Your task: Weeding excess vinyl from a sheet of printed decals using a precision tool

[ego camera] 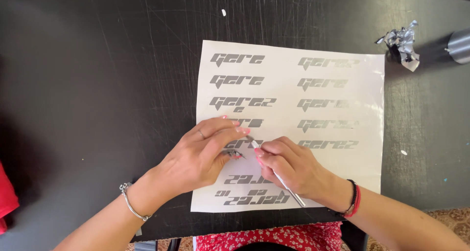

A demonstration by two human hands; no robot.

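A white backing sheet (364, 148) with rows of grey vinyl lettering lies on the black table (98, 84). My left hand (200, 155) presses flat on the sheet's lower left part, fingers spread over the lettering, with a small scrap of grey vinyl (234, 154) under the thumb. My right hand (293, 165) grips a thin silver weeding tool (286, 186) like a pen. Its tip touches the lettering just beside my left fingertips.
A crumpled ball of grey vinyl scraps (404, 43) lies at the table's far right, beside a grey roll (460, 45) at the edge of view. Red cloth (6, 197) shows at the left edge. The table's near edge runs just below the sheet.
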